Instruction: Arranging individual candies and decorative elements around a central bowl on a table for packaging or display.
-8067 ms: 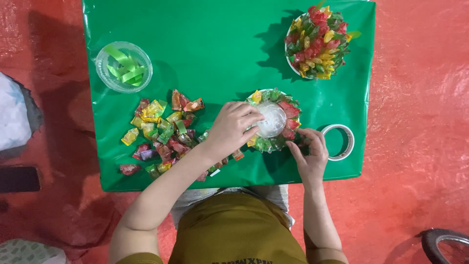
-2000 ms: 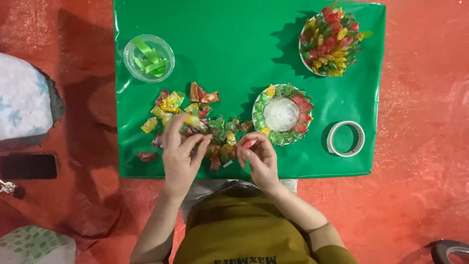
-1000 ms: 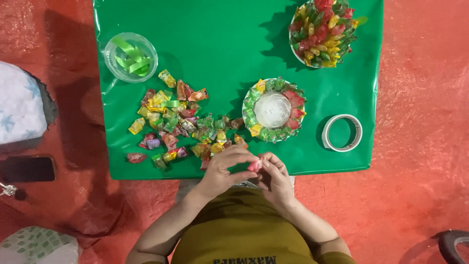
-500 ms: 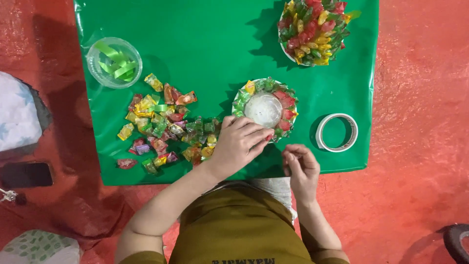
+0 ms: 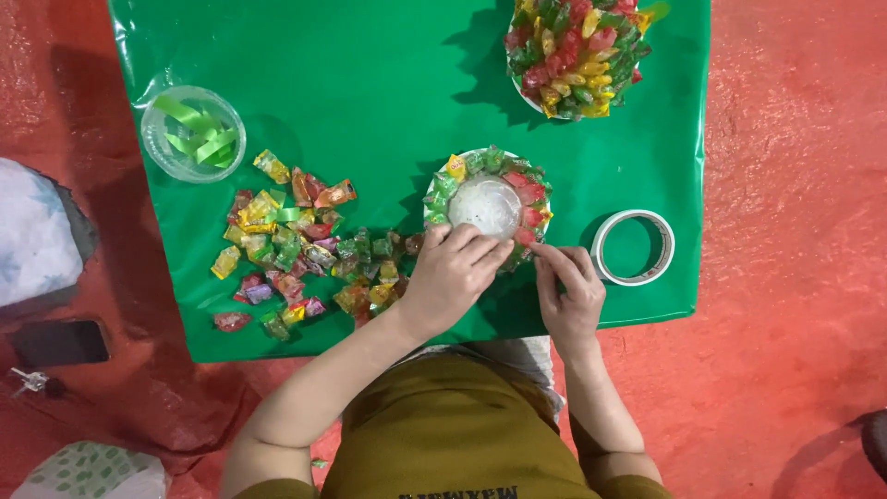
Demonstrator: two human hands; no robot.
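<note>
A white round dish (image 5: 485,205) ringed with wrapped candies sits on the green table cover (image 5: 370,74). My left hand (image 5: 453,275) lies on the dish's near rim, its fingers curled over the candies there. My right hand (image 5: 568,288) is just right of it and pinches a red wrapped candy (image 5: 525,237) against the ring's near right edge. A loose pile of wrapped candies (image 5: 296,245) in yellow, green and red lies to the left of my left hand.
A clear cup with green ribbon pieces (image 5: 192,134) stands far left. A second dish heaped with candies (image 5: 575,51) is at the top right. A tape roll (image 5: 633,247) lies right of my right hand. A dark phone (image 5: 57,342) and keys (image 5: 32,382) rest on the red floor.
Both hands came up from the table's near edge to the dish. My left hand settled on its rim, and my right hand brought a red candy to the ring.
</note>
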